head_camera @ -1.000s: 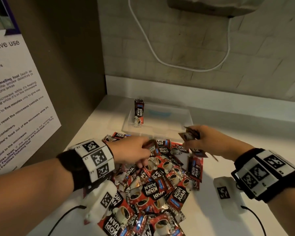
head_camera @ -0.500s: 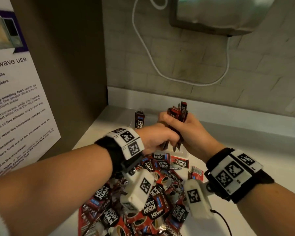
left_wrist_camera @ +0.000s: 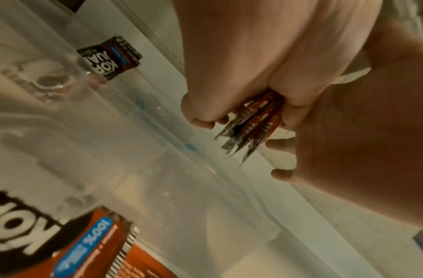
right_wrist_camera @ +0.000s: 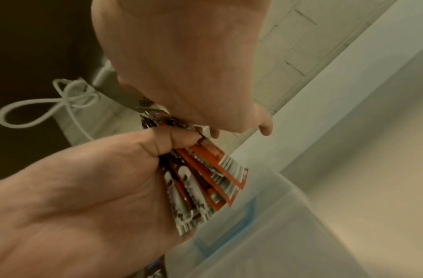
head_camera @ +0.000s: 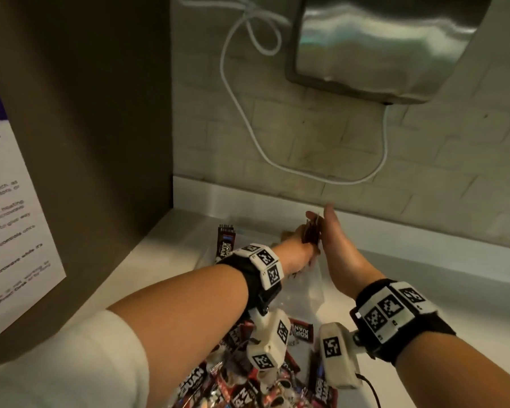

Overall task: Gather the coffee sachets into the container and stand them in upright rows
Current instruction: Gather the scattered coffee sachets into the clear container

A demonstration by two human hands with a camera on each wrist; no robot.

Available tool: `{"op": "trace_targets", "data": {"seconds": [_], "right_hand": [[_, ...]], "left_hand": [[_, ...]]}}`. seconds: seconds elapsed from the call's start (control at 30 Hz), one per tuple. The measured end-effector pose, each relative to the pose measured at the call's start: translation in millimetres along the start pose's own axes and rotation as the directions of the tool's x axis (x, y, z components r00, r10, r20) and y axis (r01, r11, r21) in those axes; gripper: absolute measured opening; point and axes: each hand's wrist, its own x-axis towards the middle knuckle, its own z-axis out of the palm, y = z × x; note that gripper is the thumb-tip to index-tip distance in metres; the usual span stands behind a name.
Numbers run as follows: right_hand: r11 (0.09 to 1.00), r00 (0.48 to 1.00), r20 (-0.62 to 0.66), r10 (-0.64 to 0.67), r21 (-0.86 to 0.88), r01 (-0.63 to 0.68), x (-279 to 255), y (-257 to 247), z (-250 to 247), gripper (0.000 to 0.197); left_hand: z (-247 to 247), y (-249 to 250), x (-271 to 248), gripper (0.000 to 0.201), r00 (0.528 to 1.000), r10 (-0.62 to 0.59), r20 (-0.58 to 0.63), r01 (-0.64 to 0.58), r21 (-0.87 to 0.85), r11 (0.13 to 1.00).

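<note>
A bundle of red and black coffee sachets (head_camera: 312, 235) is held on edge between both hands above the clear plastic container (head_camera: 309, 290). My left hand (head_camera: 295, 245) grips it from the left. My right hand (head_camera: 333, 240) holds it from the right, thumb over its near edge, fingers pointing up. The bundle's fanned lower ends (right_wrist_camera: 205, 178) hang just over the container's rim (right_wrist_camera: 277, 216). One sachet (head_camera: 226, 245) stands upright in the container's far left corner, also in the left wrist view (left_wrist_camera: 110, 58). A loose pile of sachets (head_camera: 242, 378) lies on the counter under my wrists.
A dark cabinet side with a printed notice (head_camera: 12, 231) closes off the left. A metal dispenser (head_camera: 380, 45) hangs on the tiled wall above, and a white cable (head_camera: 248, 128) loops below it. Bare white counter (head_camera: 424, 275) runs to the right of the container.
A second ago each hand was picking sachets off the pile. They came together into one bundle, and both hands have carried it farther back over the container.
</note>
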Motion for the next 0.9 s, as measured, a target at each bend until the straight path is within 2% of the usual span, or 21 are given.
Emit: {"op": "trace_targets", "data": {"seconds": [0.13,0.23,0.3,0.37,0.47,0.57,0.7,0.9], "right_hand": [[0.988,0.987,-0.063,0.148,-0.029,-0.15,12.3,22.0,-5.3,0.086],[0.973,0.972,-0.057,0.228,-0.016,-0.23,15.1,34.9,-6.8,0.084],[0.97,0.968,-0.049,0.244,0.025,-0.243,19.5,39.2,-9.6,0.083],[0.967,0.967,-0.061,0.247,0.086,-0.242,22.3,38.7,-11.7,0.072],[0.964,0.962,-0.079,0.263,0.071,-0.258,22.6,38.9,-13.8,0.07],[0.962,0.959,-0.083,0.273,0.057,-0.268,23.5,40.8,-14.6,0.077],[0.97,0.964,-0.104,0.243,0.043,-0.24,26.0,41.2,-16.8,0.078],[0.974,0.964,-0.143,0.224,0.067,-0.216,26.7,41.9,-14.7,0.072]], "left_hand": [[5.1,-0.3,6.2,0.054,0.999,-0.052,-0.011,0.053,0.19,0.98],[12.0,-14.4,15.3,0.057,0.995,-0.098,-0.006,0.096,0.226,0.969],[15.4,-18.4,17.9,0.066,0.994,-0.11,-0.009,0.108,0.268,0.957],[18.1,-20.1,20.0,0.074,0.991,-0.127,0.041,0.104,0.361,0.927],[20.9,-19.9,25.2,0.067,0.988,-0.125,0.09,0.073,0.443,0.893],[23.4,-26.2,27.1,0.065,0.994,-0.082,0.073,0.03,0.541,0.841],[27.9,-27.9,25.0,0.051,1.0,-0.012,-0.017,0.019,0.466,0.884],[23.6,-20.2,25.5,0.077,0.997,-0.067,0.026,0.05,0.42,0.906]]}}
